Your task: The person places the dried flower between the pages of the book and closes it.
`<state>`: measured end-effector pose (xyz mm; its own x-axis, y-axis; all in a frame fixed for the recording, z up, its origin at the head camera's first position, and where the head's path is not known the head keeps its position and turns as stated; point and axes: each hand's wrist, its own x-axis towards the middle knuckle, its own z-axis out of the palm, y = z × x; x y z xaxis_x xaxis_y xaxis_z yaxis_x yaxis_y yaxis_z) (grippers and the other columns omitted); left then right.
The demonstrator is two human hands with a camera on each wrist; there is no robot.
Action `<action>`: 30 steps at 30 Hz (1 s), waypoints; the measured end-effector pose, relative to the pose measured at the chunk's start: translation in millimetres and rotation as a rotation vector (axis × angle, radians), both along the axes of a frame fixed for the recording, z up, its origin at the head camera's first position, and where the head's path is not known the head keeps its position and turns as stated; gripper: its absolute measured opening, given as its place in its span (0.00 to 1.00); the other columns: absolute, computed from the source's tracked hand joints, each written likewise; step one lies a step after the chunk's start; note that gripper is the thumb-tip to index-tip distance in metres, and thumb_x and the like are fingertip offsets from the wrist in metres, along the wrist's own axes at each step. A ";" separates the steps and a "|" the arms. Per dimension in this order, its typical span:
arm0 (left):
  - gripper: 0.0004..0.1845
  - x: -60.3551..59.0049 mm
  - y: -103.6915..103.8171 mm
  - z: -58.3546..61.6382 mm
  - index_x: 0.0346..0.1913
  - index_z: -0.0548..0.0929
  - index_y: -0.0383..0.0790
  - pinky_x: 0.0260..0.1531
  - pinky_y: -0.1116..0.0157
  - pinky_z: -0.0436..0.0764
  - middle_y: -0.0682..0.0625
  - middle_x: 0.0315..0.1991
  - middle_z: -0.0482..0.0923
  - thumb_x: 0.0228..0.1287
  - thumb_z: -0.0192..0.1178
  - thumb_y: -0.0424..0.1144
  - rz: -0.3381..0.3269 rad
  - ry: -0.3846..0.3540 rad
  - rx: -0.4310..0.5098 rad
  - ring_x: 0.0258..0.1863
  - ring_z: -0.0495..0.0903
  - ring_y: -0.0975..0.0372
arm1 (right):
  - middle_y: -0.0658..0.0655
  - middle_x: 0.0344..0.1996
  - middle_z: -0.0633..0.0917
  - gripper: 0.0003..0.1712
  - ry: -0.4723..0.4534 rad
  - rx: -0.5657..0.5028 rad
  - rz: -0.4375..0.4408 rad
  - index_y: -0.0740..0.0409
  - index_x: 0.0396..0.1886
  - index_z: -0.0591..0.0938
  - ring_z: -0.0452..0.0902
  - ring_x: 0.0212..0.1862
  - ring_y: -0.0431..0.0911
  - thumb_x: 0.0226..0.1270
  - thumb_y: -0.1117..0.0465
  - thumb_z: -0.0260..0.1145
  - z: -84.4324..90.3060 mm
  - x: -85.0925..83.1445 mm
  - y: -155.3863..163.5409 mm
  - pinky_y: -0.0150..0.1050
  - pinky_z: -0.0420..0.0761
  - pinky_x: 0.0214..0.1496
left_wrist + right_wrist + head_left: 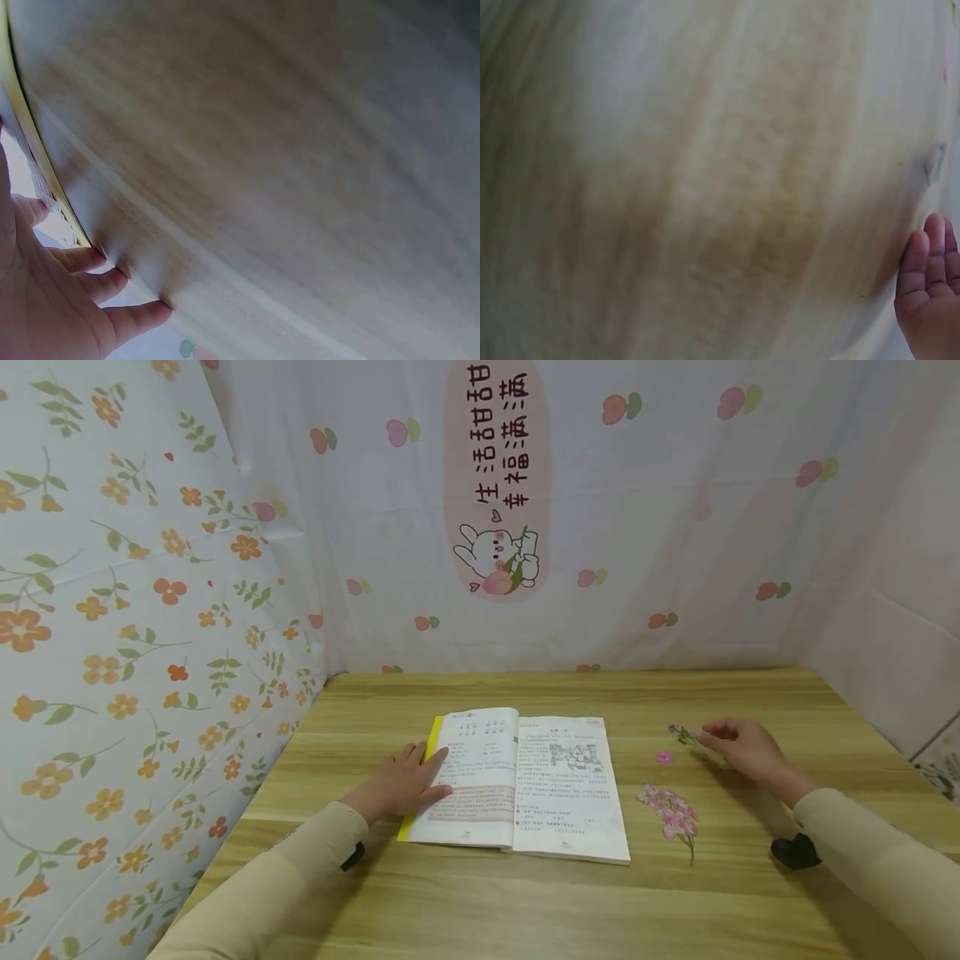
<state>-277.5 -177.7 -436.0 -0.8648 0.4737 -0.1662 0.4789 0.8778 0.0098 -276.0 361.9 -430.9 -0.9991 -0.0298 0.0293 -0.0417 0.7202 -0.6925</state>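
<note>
An open book (566,793) with printed pages and a yellow cover edge lies on the table. My left hand (408,783) rests at its left edge, thumb over the page and the other fingers spread. The left wrist view shows these fingertips (166,306) touching the wood beside the cover edge. To the right of the book, my right hand (746,756) pinches the stem end of a small purple flower sprig (681,734) just above the table. Nearer me lie a loose pink blossom (664,757) and a pink flower spray (672,812) with a thin stem.
The wood-grain table (465,910) reaches back to a hanging cloth (660,527) printed with hearts and a rabbit. A flower-patterned cloth (150,635) hangs along the left side. Dark wrist pieces (795,852) show beneath both sleeves.
</note>
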 end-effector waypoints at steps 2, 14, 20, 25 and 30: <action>0.41 -0.2 0.4 -1.5 0.77 0.54 0.45 0.58 0.40 0.63 0.33 0.72 0.54 0.70 0.41 0.67 -0.002 0.008 -0.009 0.69 0.56 0.41 | 0.76 0.54 0.74 0.37 -0.011 -0.003 -0.004 0.75 0.59 0.72 0.71 0.54 0.66 0.73 0.42 0.56 -2.3 -0.1 0.3 0.54 0.75 0.48; 0.40 4.4 1.9 1.2 0.76 0.55 0.43 0.57 0.39 0.64 0.31 0.70 0.55 0.71 0.44 0.65 -0.012 0.020 0.020 0.68 0.57 0.40 | 0.72 0.49 0.79 0.31 0.031 0.085 0.016 0.71 0.58 0.76 0.74 0.50 0.65 0.71 0.46 0.61 -14.9 -5.8 -5.0 0.58 0.73 0.48; 0.40 4.2 -1.2 -1.4 0.77 0.55 0.43 0.58 0.39 0.63 0.31 0.70 0.55 0.72 0.43 0.64 -0.022 0.017 0.041 0.68 0.56 0.40 | 0.73 0.51 0.79 0.29 0.052 0.150 -0.004 0.68 0.56 0.79 0.74 0.51 0.68 0.72 0.47 0.60 -17.8 -8.0 -7.4 0.61 0.71 0.50; 0.40 3.1 -1.3 -3.0 0.77 0.55 0.43 0.58 0.38 0.63 0.31 0.71 0.55 0.71 0.43 0.65 -0.021 0.025 0.039 0.69 0.56 0.40 | 0.71 0.51 0.80 0.25 0.050 0.136 -0.038 0.65 0.51 0.84 0.73 0.52 0.68 0.70 0.47 0.62 -18.1 -9.1 -7.5 0.62 0.68 0.52; 0.40 3.0 -1.0 -2.9 0.77 0.54 0.44 0.59 0.39 0.62 0.32 0.71 0.54 0.71 0.42 0.65 -0.017 0.028 0.031 0.69 0.56 0.40 | 0.70 0.49 0.82 0.22 0.060 0.132 -0.044 0.64 0.47 0.85 0.74 0.51 0.67 0.70 0.49 0.63 -17.2 -8.7 -7.2 0.62 0.69 0.51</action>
<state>-274.4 -178.6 -438.8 -0.8609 0.4926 -0.1276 0.4939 0.8692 0.0232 -284.8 354.6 -448.1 -0.9962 0.0060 0.0874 -0.0468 0.8071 -0.5886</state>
